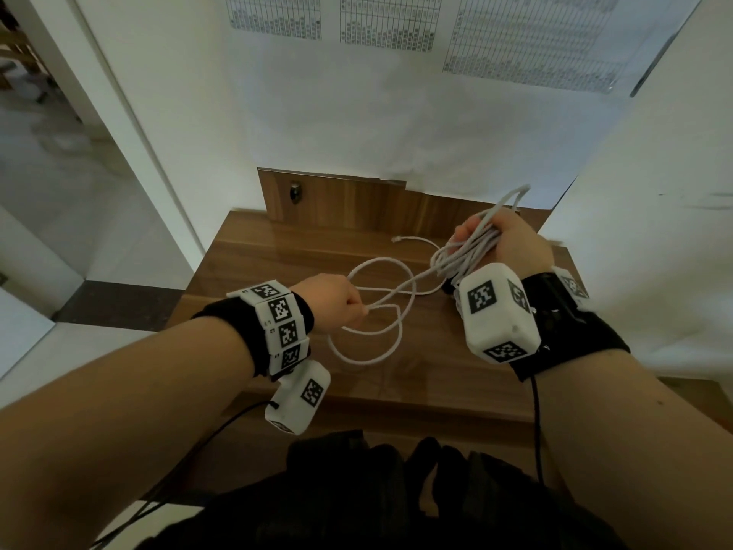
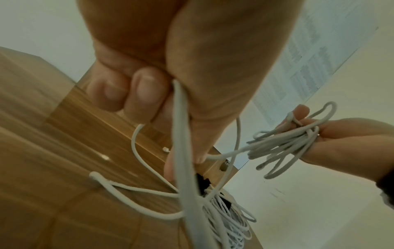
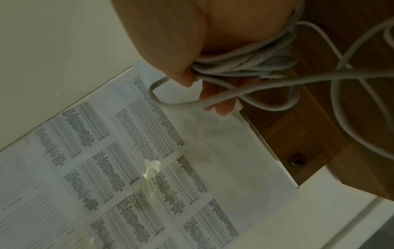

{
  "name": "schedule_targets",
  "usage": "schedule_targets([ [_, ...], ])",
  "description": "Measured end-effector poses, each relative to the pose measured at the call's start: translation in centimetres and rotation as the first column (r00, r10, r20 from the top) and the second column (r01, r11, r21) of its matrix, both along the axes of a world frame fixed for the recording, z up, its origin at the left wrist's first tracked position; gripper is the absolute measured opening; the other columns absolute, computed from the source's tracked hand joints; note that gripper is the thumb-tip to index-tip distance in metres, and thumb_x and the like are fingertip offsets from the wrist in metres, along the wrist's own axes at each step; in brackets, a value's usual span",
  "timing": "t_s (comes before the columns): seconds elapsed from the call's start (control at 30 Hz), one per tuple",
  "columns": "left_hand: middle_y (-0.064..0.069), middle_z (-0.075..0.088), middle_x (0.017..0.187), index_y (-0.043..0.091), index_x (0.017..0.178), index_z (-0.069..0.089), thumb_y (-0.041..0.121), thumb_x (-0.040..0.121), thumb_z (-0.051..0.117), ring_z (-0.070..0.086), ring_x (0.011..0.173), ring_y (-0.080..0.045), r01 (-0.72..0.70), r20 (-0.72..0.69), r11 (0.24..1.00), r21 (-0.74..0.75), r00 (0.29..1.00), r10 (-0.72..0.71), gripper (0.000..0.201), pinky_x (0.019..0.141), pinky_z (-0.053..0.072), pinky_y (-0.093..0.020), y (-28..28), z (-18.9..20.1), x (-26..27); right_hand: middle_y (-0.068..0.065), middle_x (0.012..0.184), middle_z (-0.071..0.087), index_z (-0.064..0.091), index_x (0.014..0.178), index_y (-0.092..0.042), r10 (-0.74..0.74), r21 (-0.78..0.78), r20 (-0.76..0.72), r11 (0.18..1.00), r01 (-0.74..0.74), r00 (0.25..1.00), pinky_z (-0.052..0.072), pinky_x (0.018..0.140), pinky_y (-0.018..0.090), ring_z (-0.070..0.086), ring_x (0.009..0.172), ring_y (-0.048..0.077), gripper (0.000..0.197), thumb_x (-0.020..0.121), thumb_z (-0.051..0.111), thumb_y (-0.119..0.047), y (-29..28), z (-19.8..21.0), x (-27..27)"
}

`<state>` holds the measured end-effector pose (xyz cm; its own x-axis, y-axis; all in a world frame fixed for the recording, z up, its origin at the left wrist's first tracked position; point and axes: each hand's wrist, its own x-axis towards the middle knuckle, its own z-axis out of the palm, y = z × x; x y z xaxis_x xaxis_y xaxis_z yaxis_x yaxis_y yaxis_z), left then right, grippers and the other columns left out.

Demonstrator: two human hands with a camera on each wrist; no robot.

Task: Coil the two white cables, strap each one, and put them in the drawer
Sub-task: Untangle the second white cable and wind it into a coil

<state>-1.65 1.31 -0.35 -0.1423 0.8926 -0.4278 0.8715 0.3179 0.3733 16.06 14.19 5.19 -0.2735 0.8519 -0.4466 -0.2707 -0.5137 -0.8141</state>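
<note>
A white cable [image 1: 380,311] lies in loose loops on the wooden table [image 1: 254,264]. My left hand [image 1: 349,303] pinches a strand of it just above the table; its fingers [image 2: 147,94] curl round the cable [image 2: 181,134]. Raised at the right, my right hand [image 1: 503,244] grips a bundle of coiled loops [image 1: 468,252] of the same cable, which sticks out past the fingers [image 3: 221,101]. The cable's plug end [image 1: 395,240] rests on the table. A second white coil [image 2: 228,224] lies on the table under my right wrist, with something black [image 2: 202,182] beside it.
A wooden back panel with a small metal knob [image 1: 295,191] stands at the table's far edge. Printed sheets [image 1: 388,25] hang on the white wall behind. White walls close in on the left and right. No drawer shows in these views.
</note>
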Motion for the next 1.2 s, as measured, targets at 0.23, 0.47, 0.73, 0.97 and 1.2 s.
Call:
schedule_targets([
  [0.23,-0.003,0.07,0.087,0.013,0.093,0.07,0.028,0.098,0.045,0.066,0.079,-0.016,-0.16,0.017,0.981,0.111,0.987,0.159,0.03,0.08,0.055,-0.033,-0.1,1.1,-0.8,0.003,0.059,0.04,0.044,0.073,-0.013,0.131,0.125,0.422,0.972,-0.201,0.897,0.03,0.048,0.026,0.037,0.044,0.015,0.023,0.096,0.045,-0.014,0.1,-0.2,-0.7],
  [0.47,0.003,0.069,0.087,0.017,0.097,0.065,0.045,0.097,0.042,0.066,0.078,-0.009,-0.413,0.603,0.85,0.328,0.784,0.148,0.036,0.076,0.054,-0.025,1.5,5.7,1.6,0.002,0.072,0.043,0.041,0.072,-0.019,0.271,0.109,0.628,0.897,-0.428,0.729,0.039,0.048,0.027,0.044,0.057,0.014,0.023,0.093,0.048,-0.014,0.2,-1.9,-1.5],
  [0.73,0.003,0.071,0.085,0.018,0.092,0.063,0.026,0.097,0.051,0.068,0.079,-0.007,-0.194,0.682,0.962,0.194,0.731,0.01,0.016,0.074,0.05,-0.019,2.4,5.3,1.9,0.002,0.064,0.043,0.046,0.071,-0.018,0.349,0.093,0.641,0.849,-0.52,0.684,0.033,0.045,0.026,0.04,0.05,0.014,0.022,0.092,0.052,-0.014,-0.7,-1.3,-1.8],
  [0.97,0.005,0.042,0.055,0.012,0.083,0.053,0.039,0.103,0.03,0.042,0.045,-0.011,-0.426,0.658,0.856,0.294,0.739,0.142,0.04,0.061,0.048,-0.032,2.2,2.6,-0.7,-0.003,0.046,0.032,0.046,0.068,-0.016,0.592,0.013,0.382,0.765,-0.644,0.71,0.026,0.042,0.024,0.027,0.035,0.011,0.036,0.097,0.052,-0.036,-0.7,-0.3,0.0],
  [1.2,0.002,0.045,0.06,0.003,0.088,0.052,0.039,0.104,0.022,0.046,0.052,-0.015,-0.333,0.52,0.878,0.345,0.846,0.117,0.05,0.065,0.049,-0.037,1.4,1.3,0.6,-0.008,0.037,0.031,0.044,0.066,-0.019,0.7,0.035,-0.168,0.708,-0.705,0.694,0.016,0.05,0.025,0.026,0.029,0.009,0.035,0.096,0.041,-0.038,-1.3,0.2,-0.2],
])
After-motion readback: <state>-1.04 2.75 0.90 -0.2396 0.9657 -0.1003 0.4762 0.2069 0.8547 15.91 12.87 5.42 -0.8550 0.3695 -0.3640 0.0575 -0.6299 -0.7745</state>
